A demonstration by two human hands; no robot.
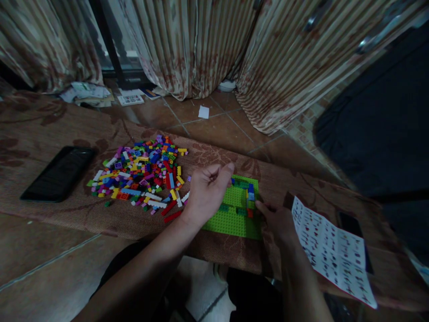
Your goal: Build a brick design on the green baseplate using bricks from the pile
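Observation:
A light green toy-brick baseplate [234,227] lies on the cloth-covered surface, with rows of green, blue, yellow and orange building bricks [250,197] pressed onto it. My left hand [209,190] hovers over the plate's left part, fingers curled in and thumb laid against them. Whatever it may pinch is hidden. At the plate's right edge is my right hand [276,219], one finger stretched out to the edge beside the bricks; its other fingers are in shadow. Left of the plate spreads a pile of loose building bricks [144,172] in many colours.
A dark tablet [60,173] lies at the far left. On the right, a folded instruction sheet [331,250] partly covers a dark phone [350,223]. Beyond the patterned cloth [211,154] are a tiled floor, papers [87,93] and striped curtains [191,44].

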